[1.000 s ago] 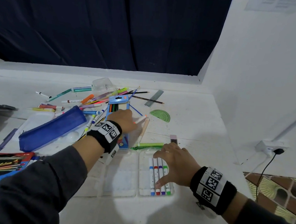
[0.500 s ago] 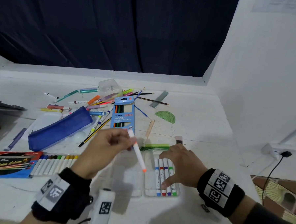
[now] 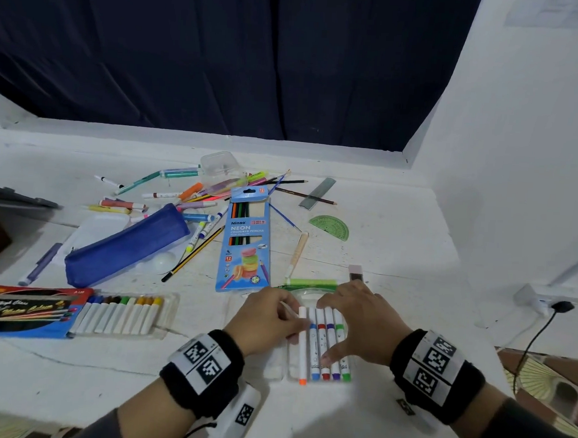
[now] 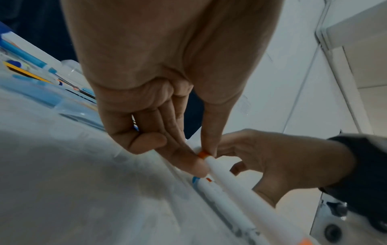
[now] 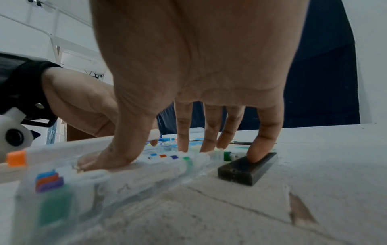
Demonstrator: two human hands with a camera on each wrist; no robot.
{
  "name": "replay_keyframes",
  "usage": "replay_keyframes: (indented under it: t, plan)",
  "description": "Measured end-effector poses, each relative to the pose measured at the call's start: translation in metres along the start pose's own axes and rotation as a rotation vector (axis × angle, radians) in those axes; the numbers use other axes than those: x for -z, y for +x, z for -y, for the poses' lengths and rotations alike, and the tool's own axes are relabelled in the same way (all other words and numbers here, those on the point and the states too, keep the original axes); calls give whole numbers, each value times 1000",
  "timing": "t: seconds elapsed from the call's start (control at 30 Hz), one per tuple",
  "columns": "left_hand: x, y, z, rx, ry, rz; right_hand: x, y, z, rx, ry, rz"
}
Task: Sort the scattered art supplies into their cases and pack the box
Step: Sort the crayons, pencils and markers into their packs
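A dark navy curtain (image 3: 222, 58) hung behind the white tabletop (image 3: 397, 231). A white wall (image 3: 525, 147) rose on the right, with a plugged socket (image 3: 541, 299) above patterned floor tiles (image 3: 547, 379).

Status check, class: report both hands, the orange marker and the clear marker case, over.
Left hand pinches orange marker, lowering it beside four markers in clear case. Right hand open, steadying case. Nothing blocking the slot.

Open room near me, clutter far and left

I see bare table (image 3: 397, 231) right of the marker tray (image 3: 291, 374); the pencil box (image 3: 245, 240), blue pouch (image 3: 125, 243) and loose pens (image 3: 195, 197) block the far left, and the eraser (image 3: 356, 273) sits just beyond my right hand (image 3: 359, 323).
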State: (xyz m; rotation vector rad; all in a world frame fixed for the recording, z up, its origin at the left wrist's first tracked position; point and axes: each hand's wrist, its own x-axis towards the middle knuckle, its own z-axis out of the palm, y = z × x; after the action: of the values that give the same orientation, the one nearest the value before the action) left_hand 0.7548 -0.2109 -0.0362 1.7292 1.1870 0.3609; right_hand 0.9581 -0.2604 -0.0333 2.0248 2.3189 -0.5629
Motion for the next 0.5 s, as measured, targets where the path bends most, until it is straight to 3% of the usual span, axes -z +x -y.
replay_keyframes:
  t: [0.2,0.3,0.5]
  plan:
    - [-3,3,0,-6,119,-26,1,-2,2,-2,-3,4]
    - [1,-6,-2,-86,317,-43,2,-3,2,-2,-8,6]
    - [5,-15,-2,-219,705,132,5,-1,7,-12,-37,16]
